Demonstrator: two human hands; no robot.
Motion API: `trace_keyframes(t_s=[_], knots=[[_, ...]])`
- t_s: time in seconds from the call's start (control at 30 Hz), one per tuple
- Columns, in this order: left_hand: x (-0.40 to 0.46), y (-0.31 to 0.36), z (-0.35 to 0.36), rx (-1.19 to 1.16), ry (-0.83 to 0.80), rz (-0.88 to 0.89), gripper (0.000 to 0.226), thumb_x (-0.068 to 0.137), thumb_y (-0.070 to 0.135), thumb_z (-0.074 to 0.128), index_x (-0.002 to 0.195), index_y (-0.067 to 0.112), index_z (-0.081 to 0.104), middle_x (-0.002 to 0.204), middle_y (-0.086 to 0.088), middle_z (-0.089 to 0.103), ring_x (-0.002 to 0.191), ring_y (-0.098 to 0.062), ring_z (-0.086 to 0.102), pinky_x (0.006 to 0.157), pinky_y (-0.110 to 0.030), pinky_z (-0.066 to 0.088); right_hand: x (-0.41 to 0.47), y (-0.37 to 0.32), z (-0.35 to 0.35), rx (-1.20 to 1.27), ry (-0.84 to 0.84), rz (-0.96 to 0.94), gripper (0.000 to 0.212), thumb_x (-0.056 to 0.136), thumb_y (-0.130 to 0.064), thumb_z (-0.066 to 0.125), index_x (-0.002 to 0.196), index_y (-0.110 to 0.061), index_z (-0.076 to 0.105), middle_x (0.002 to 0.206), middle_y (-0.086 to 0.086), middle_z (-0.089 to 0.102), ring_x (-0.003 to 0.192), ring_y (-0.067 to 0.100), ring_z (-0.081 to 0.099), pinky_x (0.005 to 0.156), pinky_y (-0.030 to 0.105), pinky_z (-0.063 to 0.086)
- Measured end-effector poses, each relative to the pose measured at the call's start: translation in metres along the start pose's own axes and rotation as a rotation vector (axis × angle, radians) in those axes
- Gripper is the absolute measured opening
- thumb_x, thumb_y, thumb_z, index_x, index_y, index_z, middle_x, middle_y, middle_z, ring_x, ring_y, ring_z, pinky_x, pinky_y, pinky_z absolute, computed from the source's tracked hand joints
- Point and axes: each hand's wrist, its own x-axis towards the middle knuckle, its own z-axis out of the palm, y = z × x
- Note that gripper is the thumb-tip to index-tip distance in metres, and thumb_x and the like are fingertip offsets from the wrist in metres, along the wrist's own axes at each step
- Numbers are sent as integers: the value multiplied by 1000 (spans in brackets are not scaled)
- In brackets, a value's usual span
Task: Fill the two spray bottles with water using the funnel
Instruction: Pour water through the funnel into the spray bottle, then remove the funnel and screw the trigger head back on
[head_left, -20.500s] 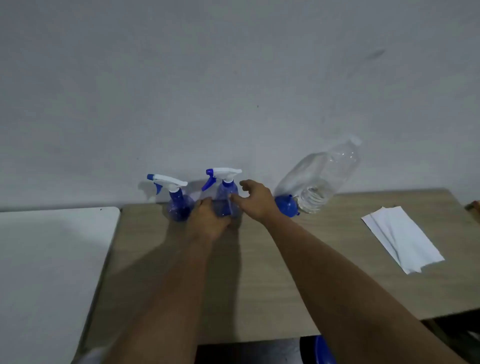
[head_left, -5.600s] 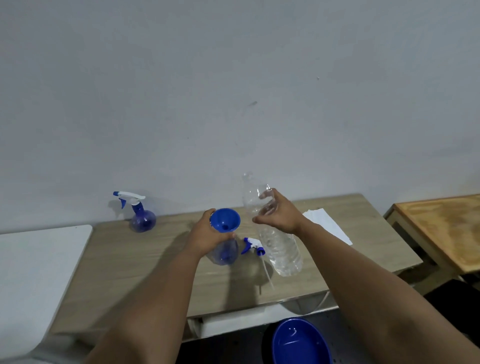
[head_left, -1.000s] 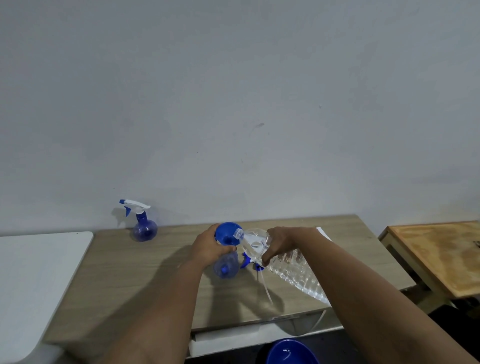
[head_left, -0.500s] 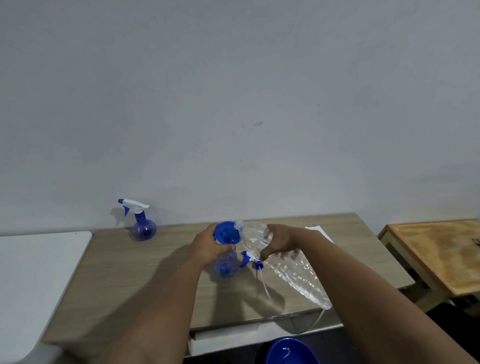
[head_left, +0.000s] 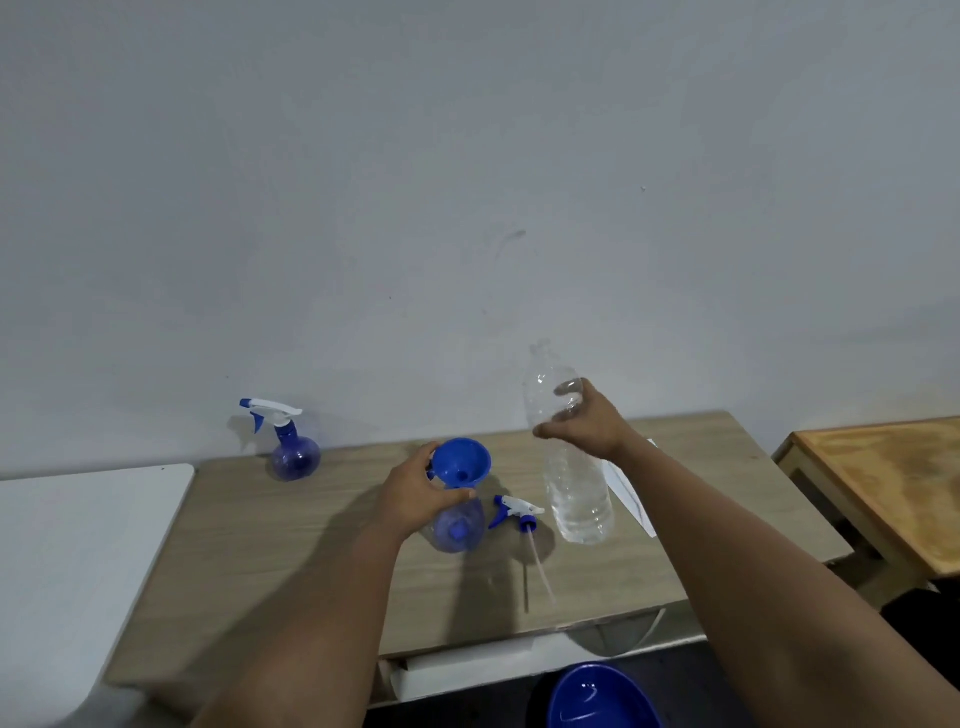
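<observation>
A blue funnel (head_left: 462, 463) sits in the neck of an open blue spray bottle (head_left: 460, 529) at the middle of the wooden table (head_left: 291, 561). My left hand (head_left: 415, 499) grips the bottle's neck just under the funnel. Its spray head (head_left: 517, 509) with a dip tube lies on the table to the right. My right hand (head_left: 584, 423) holds a clear water bottle (head_left: 574, 483) upright, to the right of the funnel, partly full. A second spray bottle (head_left: 291, 447) with its head on stands at the back left by the wall.
A white sheet of paper (head_left: 631, 499) lies behind the water bottle. A white table (head_left: 62, 540) adjoins on the left, and a second wooden table (head_left: 893, 488) stands to the right. A blue bowl (head_left: 602, 696) sits below the table's front edge.
My right hand has swung the water bottle from tilted over the funnel back to upright and moved it right. My left hand stays on the spray bottle.
</observation>
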Motion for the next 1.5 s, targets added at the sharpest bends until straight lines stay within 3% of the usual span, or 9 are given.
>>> trace_keyframes(t_s=[0.17, 0.33, 0.5, 0.57, 0.8, 1.13, 1.27, 1.5], knots=[[3, -2, 1, 17, -5, 7, 83, 50, 62, 91, 124, 47, 57, 115, 24, 68, 108, -2, 63, 98, -37, 54, 24, 0, 1, 104, 132, 5, 75, 68, -30, 94, 128, -26, 50, 114, 5, 67, 106, 20, 67, 91, 36, 52], [9, -4, 4, 36, 53, 5, 82, 49, 61, 91, 123, 44, 59, 111, 23, 69, 105, 2, 64, 98, -36, 54, 45, 12, 25, 157, 241, 6, 80, 67, -36, 96, 131, -28, 48, 122, 2, 63, 108, 24, 64, 96, 41, 53], [14, -4, 6, 42, 57, 4, 86, 51, 59, 91, 128, 43, 57, 115, 22, 68, 108, 3, 63, 100, -34, 53, 58, 27, 50, 227, 288, 19, 84, 69, -34, 97, 135, -25, 46, 124, 1, 60, 108, 21, 60, 84, 28, 46], [16, -3, 7, 44, 50, 1, 87, 52, 58, 91, 130, 42, 56, 118, 22, 68, 110, 2, 62, 101, -32, 52, 63, 35, 57, 245, 307, 20, 86, 68, -34, 97, 136, -24, 46, 124, 1, 60, 110, 20, 60, 87, 28, 45], [13, -3, 4, 42, 50, -32, 88, 55, 53, 94, 133, 42, 55, 118, 24, 66, 109, 7, 59, 99, -25, 50, 61, 55, 70, 238, 303, 27, 96, 62, -41, 99, 138, -28, 42, 129, 3, 61, 117, 21, 58, 98, 36, 51], [12, -4, 0, 45, 25, -41, 95, 49, 66, 90, 134, 45, 52, 122, 24, 64, 113, 3, 60, 102, -34, 52, 42, 50, 61, 210, 215, 115, 123, 61, -50, 98, 157, -26, 25, 151, 11, 50, 138, 31, 50, 109, 43, 46], [11, -4, 0, 19, 3, -26, 93, 49, 62, 91, 132, 44, 54, 120, 23, 66, 111, 2, 61, 101, -37, 53, 34, 42, 56, 135, 214, 158, 111, 71, -39, 95, 156, -17, 28, 149, 10, 51, 137, 32, 51, 99, 34, 43], [8, -5, -5, -13, -47, -6, 90, 51, 53, 94, 132, 43, 55, 123, 23, 64, 116, -3, 59, 102, -37, 51, 20, 30, 53, -123, 154, 280, 82, 74, -33, 89, 137, -7, 44, 127, 10, 62, 118, 33, 61, 91, 40, 54]])
